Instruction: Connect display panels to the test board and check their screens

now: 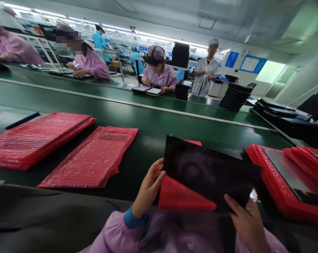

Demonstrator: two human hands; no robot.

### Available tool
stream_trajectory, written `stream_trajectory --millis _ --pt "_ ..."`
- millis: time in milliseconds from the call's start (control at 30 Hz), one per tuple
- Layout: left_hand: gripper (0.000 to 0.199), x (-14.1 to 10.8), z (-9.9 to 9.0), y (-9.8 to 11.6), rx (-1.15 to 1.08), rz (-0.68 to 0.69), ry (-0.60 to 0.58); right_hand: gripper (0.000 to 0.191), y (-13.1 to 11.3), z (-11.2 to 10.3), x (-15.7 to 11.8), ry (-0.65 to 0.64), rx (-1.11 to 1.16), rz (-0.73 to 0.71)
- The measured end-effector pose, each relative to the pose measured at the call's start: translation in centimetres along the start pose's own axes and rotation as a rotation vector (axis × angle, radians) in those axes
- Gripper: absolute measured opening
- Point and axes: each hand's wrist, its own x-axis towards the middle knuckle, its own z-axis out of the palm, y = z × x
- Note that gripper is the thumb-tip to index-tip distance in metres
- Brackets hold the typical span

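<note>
A dark, glossy flat panel (201,168), like a screen panel, is held up tilted in front of me. My left hand (150,188) grips its left edge between thumb and fingers. At the lower right corner my right hand (244,218) has its thumb on the panel's face, with the other fingers hidden behind. Below the panel a red bubble-wrap bag (180,196) lies on the green work surface, partly covered by it. On the right, a stack of red bubble-wrap bags (269,175) has a grey panel (287,172) lying on it.
Two piles of red bubble-wrap bags (40,140) (93,158) lie at left on the green bench (148,119). A metal strip (122,100) runs across it. Black stacks (235,96) stand beyond. Co-workers in pink (161,72) sit opposite; another person in white (207,70) stands behind.
</note>
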Motion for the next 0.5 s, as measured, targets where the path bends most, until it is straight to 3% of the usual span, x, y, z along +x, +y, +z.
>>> stream_trajectory --millis 67,133,200,233,333,433,500 --pt "0.054 -0.1 -0.2 -0.9 0.31 0.123 -0.098 0.026 -0.7 -0.3 1.4 -0.021 -0.232 -0.338" --pt "0.049 -0.2 -0.2 -1.7 0.582 0.185 -0.192 0.041 -0.7 0.1 3.0 -0.189 -0.467 -0.711" --pt "0.05 -0.3 -0.1 -2.3 0.724 0.206 -0.242 0.057 0.3 1.1 4.4 -0.305 -0.68 -1.018" --pt "0.053 -0.3 0.0 -2.4 0.752 0.206 -0.258 0.061 1.1 1.8 4.9 -0.302 -0.778 -1.119" --pt "0.054 -0.2 0.0 -2.3 0.742 0.203 -0.284 0.058 3.6 3.4 6.1 -0.276 -1.015 -1.194" --pt "0.045 0.1 -0.1 -1.5 0.675 0.221 -0.157 0.047 4.1 4.0 6.4 -0.431 -1.125 -1.081" --pt "0.039 0.5 0.1 -0.6 0.587 0.2 -0.077 0.059 3.1 4.3 6.0 -0.56 -1.111 -0.973"
